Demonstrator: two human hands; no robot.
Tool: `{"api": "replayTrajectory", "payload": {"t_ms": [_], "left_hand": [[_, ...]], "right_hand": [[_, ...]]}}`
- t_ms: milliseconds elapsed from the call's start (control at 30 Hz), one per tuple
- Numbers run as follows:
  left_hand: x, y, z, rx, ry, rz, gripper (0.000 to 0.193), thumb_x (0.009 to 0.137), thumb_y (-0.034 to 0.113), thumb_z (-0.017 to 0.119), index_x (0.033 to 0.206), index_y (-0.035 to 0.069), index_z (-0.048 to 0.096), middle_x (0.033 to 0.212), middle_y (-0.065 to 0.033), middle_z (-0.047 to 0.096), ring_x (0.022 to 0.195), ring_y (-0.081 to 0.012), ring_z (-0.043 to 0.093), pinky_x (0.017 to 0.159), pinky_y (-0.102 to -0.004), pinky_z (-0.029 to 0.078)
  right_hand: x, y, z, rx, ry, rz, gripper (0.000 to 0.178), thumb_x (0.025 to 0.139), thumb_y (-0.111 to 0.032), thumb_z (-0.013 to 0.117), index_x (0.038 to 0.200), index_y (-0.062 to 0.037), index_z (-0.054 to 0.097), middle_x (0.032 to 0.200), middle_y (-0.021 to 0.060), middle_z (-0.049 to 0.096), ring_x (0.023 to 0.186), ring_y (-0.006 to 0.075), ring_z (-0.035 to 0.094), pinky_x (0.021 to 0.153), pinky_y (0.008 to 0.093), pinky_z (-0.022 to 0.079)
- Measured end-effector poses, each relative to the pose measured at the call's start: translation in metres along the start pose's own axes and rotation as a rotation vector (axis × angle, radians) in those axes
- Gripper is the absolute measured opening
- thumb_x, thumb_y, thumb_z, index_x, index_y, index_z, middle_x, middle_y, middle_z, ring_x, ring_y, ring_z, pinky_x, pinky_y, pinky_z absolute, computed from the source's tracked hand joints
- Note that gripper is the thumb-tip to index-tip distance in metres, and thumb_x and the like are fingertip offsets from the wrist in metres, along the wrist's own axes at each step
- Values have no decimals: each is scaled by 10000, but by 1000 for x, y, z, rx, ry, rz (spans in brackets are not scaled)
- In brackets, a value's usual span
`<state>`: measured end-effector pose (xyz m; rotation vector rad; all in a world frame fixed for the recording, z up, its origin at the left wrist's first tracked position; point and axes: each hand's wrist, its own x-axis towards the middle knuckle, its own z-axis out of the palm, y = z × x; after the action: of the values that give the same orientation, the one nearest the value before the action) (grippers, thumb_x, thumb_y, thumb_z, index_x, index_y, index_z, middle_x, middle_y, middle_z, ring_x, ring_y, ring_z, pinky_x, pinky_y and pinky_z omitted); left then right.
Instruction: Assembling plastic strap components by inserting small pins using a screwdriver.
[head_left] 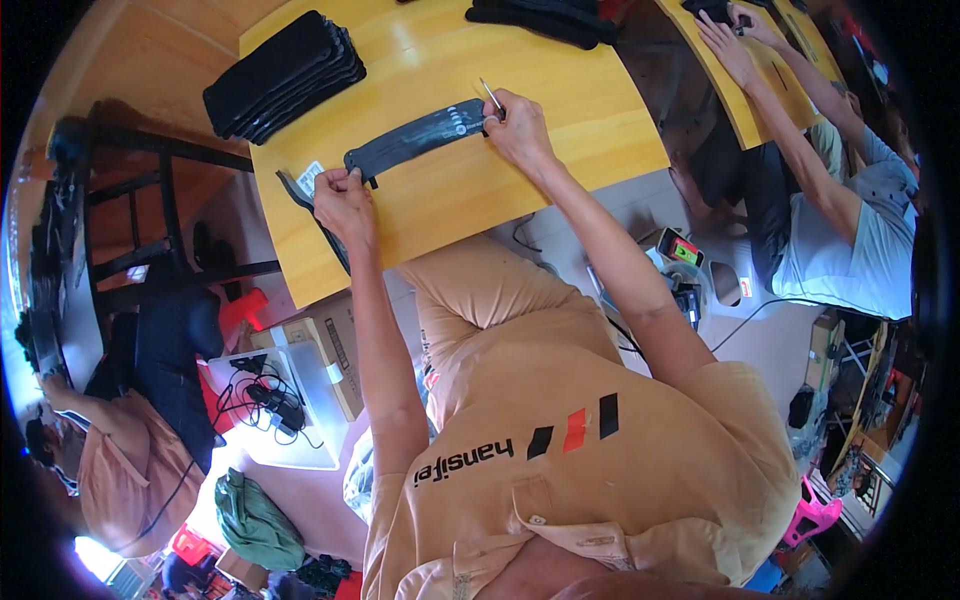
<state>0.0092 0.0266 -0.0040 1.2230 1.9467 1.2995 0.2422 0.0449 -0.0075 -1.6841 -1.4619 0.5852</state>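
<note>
A flat dark fabric band (415, 138), with small pale marks near its right end, is stretched between my hands above the yellow table. My left hand (344, 205) pinches the band's left end, fingers closed. At the other end, my right hand (519, 130) is closed around a slim pointed metal tool (485, 88), its tip sticking up past the fingers. The fingers of that hand also touch the band's right end. Beside my left hand, another dark strip (297, 190) lies along the table's left edge, close to a white printed label (309, 178).
A stack of folded black fabric pieces (285, 80) sits at the table's (570, 160) far left. More black fabric (545, 18) lies at its far edge. A co-worker (840, 220) works at another table on the right. A plastic bin with cables (320, 430) stands below left.
</note>
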Motion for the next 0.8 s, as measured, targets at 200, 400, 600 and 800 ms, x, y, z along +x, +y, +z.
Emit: {"api": "replayTrajectory", "payload": {"t_ms": [200, 400, 600, 800], "left_hand": [[3, -10, -4, 96, 22, 100, 92, 753, 19, 610, 766, -14, 526, 547, -81, 514, 464, -184, 524, 469, -313, 421], [-4, 0, -9, 129, 45, 139, 89, 802, 57, 551, 804, -29, 529, 680, -133, 536, 594, -231, 542, 565, -340, 430], [-41, 26, -8, 154, -97, 276, 185, 799, 88, 550, 956, -10, 548, 925, -150, 540, 816, -285, 540, 726, -364, 424], [-63, 29, 15, 631, -309, 774, 507, 781, 267, 588, 1240, 98, 456, 1272, -132, 400, 1201, -313, 339, 978, -505, 252]], "right_hand": [[-1, -13, -2, 31, -33, 7, 53, 691, -43, 514, 712, -11, 550, 672, 195, 582, 692, 362, 580, 656, 427, 452], [-4, -12, -7, 9, -51, 45, 65, 697, -48, 522, 733, -10, 561, 676, 192, 586, 693, 354, 583, 665, 416, 456], [-13, -15, -19, -55, 73, -74, 110, 726, -47, 542, 816, -20, 599, 759, 176, 588, 728, 342, 581, 666, 411, 462], [-36, -31, -12, -203, -96, -323, 228, 721, -37, 556, 943, -56, 602, 828, 152, 550, 726, 342, 579, 633, 430, 477]]}}
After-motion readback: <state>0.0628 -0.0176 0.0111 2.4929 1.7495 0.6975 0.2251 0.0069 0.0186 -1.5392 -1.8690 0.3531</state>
